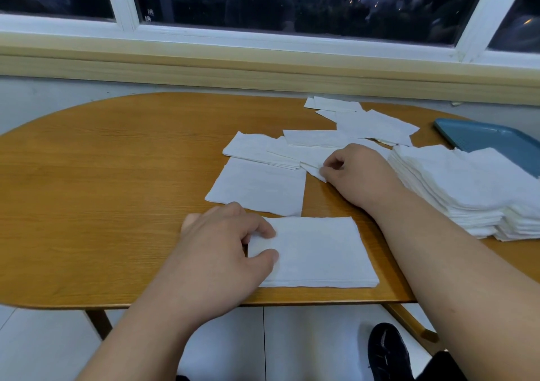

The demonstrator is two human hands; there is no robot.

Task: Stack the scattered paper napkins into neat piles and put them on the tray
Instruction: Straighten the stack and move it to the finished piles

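A thin neat pile of white napkins [318,252] lies near the table's front edge. My left hand [225,243] rests on its left side, fingers bent onto the paper. My right hand [353,170] pinches the corner of a loose napkin [312,164] in the scattered group [263,149] at mid-table. A single flat napkin [260,186] lies between the two hands. More loose napkins [374,126] lie further back. A tall, uneven napkin stack [473,187] stands at the right, overlapping the blue tray [493,141].
The oval wooden table [102,190] stands against a wall under a window sill [263,67]. Its left half is bare wood. The tray reaches the right frame edge. Below the front edge I see the tiled floor and a black shoe [388,354].
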